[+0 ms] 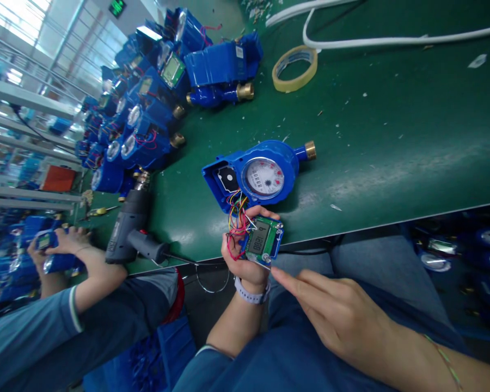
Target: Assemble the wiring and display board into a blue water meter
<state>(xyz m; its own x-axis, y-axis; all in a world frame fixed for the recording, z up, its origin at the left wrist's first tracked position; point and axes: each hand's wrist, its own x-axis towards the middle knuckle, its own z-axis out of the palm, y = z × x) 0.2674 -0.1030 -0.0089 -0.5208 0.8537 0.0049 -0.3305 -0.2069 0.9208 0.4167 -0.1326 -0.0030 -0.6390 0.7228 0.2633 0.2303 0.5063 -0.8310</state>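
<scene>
My left hand (239, 256) is wrapped round a green circuit board (274, 231) with a grey LCD screen (261, 238) showing digits. Red, yellow and white wires (237, 218) run from the board to a blue water meter (289, 171), which lies on the bench just beyond. The meter's round dial faces up and its side compartment is uncovered. My right hand (335, 310) reaches in from the right, its index fingertip at the board's near corner. A thin pale strip or wire meets that fingertip; its kind is unclear. The right thumb is hidden.
A dark heat gun (133, 231) lies left of the meter, with its cord over the bench edge. Several blue meters (147, 120) crowd the far left. A tape roll (295, 69) and white cable (371, 42) lie farther back. At left, a co-worker's hands (67, 242) hold another meter.
</scene>
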